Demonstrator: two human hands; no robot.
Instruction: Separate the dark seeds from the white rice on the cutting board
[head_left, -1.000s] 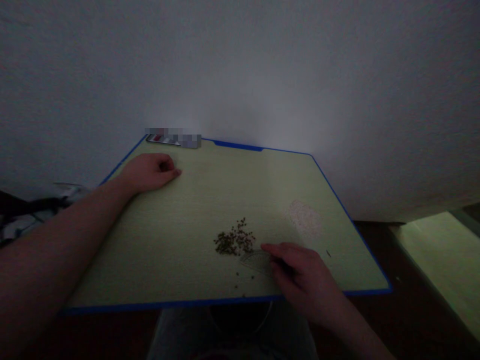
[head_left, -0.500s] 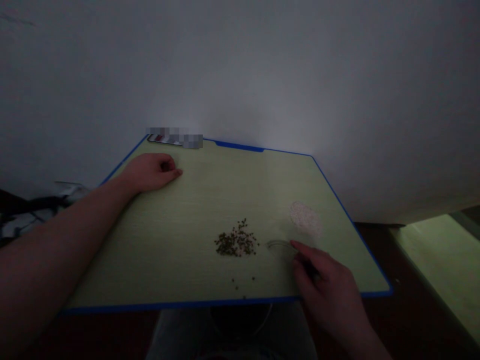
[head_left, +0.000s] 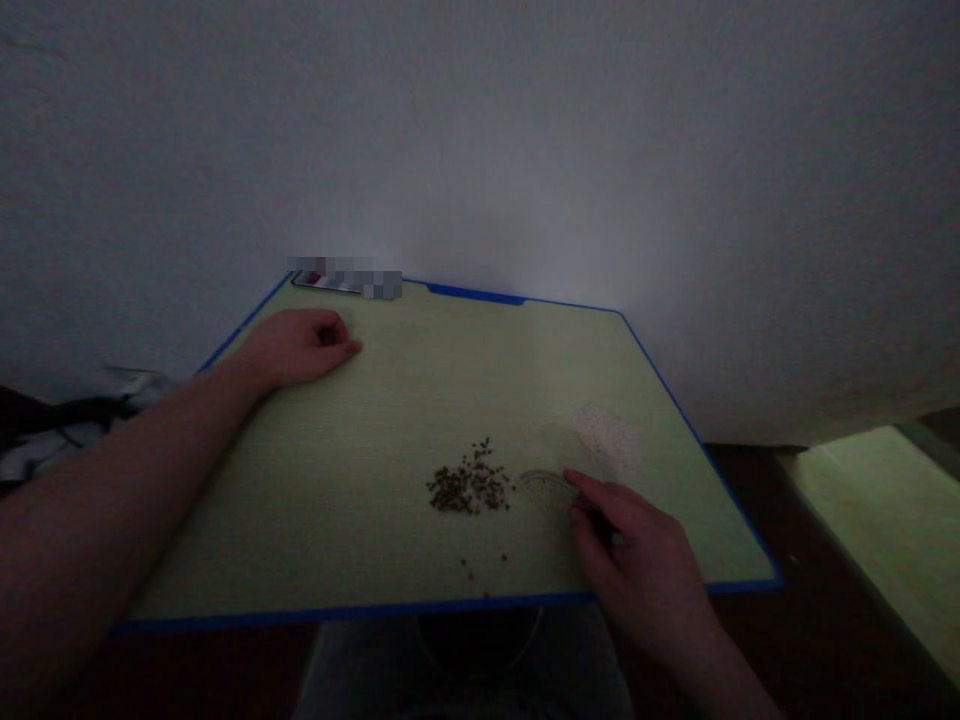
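My right hand (head_left: 641, 545) is closed on a clear protractor (head_left: 546, 487), a thin see-through curved piece with fine markings, held low over the table. Its curved edge points left and lies beside a heap of small dark grains (head_left: 466, 490); I cannot tell whether it touches the nearest ones. Beyond that hand is a flat patch of fine pale grains (head_left: 606, 435). On the left, my left hand (head_left: 296, 345) rests on the tabletop with its fingers loosely curled, and nothing shows in it.
The pale yellow-green table (head_left: 375, 400) has a blue rim and stands against a grey wall (head_left: 480, 150). A phone-like flat object (head_left: 322, 284), partly blurred out, lies at the far left corner. Several stray grains (head_left: 471, 576) sit near the front edge.
My right hand has moved a little left and slightly up with the protractor, bringing its curved edge nearer to the dark grains. My left hand has stayed in place.
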